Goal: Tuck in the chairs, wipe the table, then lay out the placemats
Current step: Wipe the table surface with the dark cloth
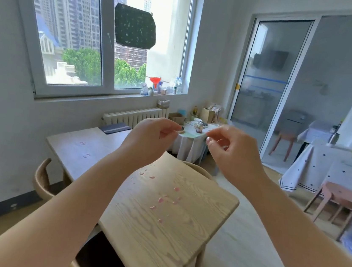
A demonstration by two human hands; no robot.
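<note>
A light wooden table [158, 231] runs from below me toward the window wall, with several small pink scraps [160, 200] scattered on it. A dark blue flat mat [116, 127] lies at its far end. One wooden chair [42, 180] stands at the left side, another chair's curved back [199, 169] shows past the right edge, and a third chair with a dark seat [97, 259] sits under the near end. My left hand [152, 137] and my right hand [234, 154] are raised above the table, fingers loosely curled, with nothing visible in them.
A small side table with a white cloth [189, 144] and jars stands beyond the table by the radiator [135, 116]. At right are a cloth-covered table [332, 170], a pink stool [338, 197] and a glass sliding door [266, 78]. Bare floor lies between.
</note>
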